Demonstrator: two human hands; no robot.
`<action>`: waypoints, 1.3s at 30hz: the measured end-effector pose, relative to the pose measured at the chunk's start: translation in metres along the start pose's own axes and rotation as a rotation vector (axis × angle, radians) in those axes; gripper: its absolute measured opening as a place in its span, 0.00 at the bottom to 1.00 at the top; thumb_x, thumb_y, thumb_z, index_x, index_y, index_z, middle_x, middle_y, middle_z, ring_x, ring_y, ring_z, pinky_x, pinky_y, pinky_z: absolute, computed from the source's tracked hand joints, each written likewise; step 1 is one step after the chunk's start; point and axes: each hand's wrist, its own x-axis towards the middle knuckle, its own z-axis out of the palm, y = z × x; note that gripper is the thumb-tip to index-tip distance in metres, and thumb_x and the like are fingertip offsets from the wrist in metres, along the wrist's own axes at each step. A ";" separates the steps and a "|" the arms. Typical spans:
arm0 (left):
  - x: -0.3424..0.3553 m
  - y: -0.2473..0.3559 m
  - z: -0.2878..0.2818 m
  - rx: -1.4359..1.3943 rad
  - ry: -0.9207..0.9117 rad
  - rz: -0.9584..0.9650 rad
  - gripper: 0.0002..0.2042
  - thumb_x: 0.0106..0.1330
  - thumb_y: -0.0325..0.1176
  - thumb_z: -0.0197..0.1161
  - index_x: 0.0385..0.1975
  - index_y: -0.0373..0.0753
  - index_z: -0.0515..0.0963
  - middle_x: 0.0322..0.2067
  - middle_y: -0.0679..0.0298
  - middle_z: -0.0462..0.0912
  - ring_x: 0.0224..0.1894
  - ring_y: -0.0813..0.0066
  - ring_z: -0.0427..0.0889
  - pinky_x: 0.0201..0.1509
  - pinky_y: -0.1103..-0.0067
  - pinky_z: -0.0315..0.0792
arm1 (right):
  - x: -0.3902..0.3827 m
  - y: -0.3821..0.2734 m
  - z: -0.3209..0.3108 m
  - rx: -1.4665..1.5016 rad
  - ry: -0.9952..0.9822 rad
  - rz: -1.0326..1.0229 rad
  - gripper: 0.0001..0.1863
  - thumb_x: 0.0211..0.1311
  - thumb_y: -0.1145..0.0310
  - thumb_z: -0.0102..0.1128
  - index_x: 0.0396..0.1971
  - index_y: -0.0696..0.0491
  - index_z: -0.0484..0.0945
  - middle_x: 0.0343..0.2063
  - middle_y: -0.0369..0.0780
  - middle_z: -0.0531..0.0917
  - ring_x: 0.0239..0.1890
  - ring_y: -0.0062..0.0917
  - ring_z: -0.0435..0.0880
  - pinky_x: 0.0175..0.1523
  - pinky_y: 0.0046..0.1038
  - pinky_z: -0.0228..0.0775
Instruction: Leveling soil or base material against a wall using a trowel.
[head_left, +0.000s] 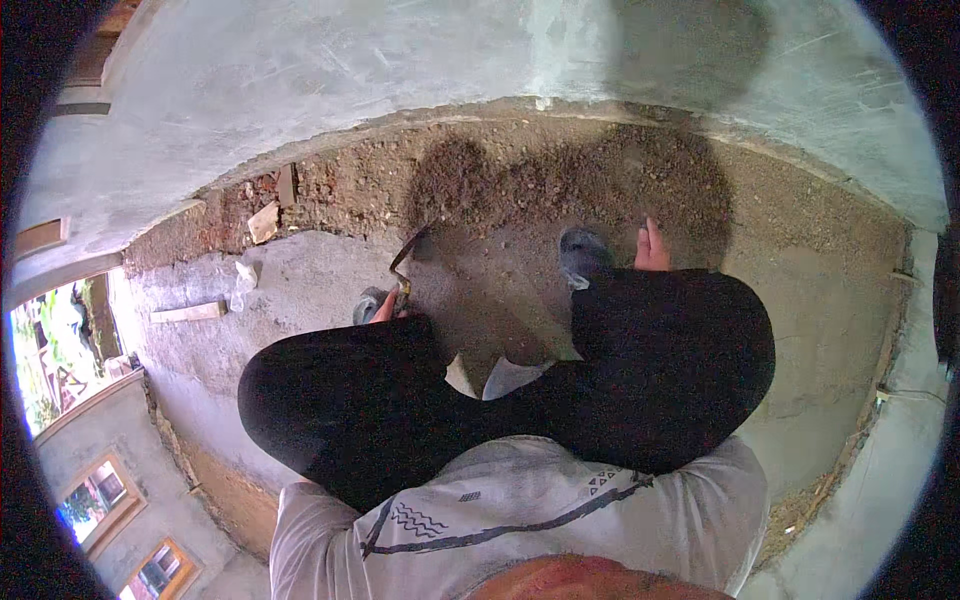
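Observation:
Beyond my left knee, my left hand point(384, 307) is partly hidden by the black trouser leg. Its fingers are closed round the handle of a trowel point(400, 262), whose dark blade points away toward the soil. Past my right knee, my right hand point(653, 249) shows only a few outstretched fingers, low over or on the dirt. Dark loose gravelly soil point(560, 178) lies in a strip ahead of both hands, along the foot of the wall. My right shoe point(584, 255) stands between the hands; the left shoe point(368, 304) is beside my left hand.
A grey plastered wall point(440, 70) rises in front. At the left, a wood strip point(188, 312), a crumpled clear plastic piece point(243, 282) and a broken flat chip point(263, 222) lie on the concrete floor point(320, 262). A window opening point(70, 345) is farther left.

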 end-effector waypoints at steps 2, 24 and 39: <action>0.000 -0.009 0.002 0.005 -0.047 -0.020 0.34 0.69 0.46 0.60 0.71 0.41 0.56 0.55 0.43 0.76 0.59 0.53 0.77 0.60 0.68 0.70 | 0.003 0.003 0.006 -0.214 -0.119 0.193 0.27 0.74 0.47 0.44 0.64 0.47 0.70 0.54 0.50 0.79 0.57 0.40 0.79 0.58 0.36 0.71; -0.012 -0.022 0.014 -0.175 0.052 0.059 0.31 0.69 0.43 0.60 0.69 0.41 0.60 0.52 0.45 0.79 0.56 0.54 0.80 0.57 0.69 0.72 | 0.047 -0.088 0.022 -0.026 -0.181 -0.100 0.23 0.73 0.53 0.49 0.54 0.55 0.76 0.49 0.51 0.82 0.50 0.48 0.80 0.53 0.40 0.71; -0.012 0.032 -0.009 0.047 -0.008 0.015 0.31 0.68 0.40 0.61 0.70 0.43 0.59 0.53 0.48 0.78 0.58 0.55 0.78 0.60 0.70 0.70 | 0.061 -0.103 0.046 0.032 -0.219 -0.097 0.25 0.74 0.51 0.45 0.60 0.54 0.73 0.54 0.50 0.79 0.56 0.47 0.78 0.59 0.39 0.69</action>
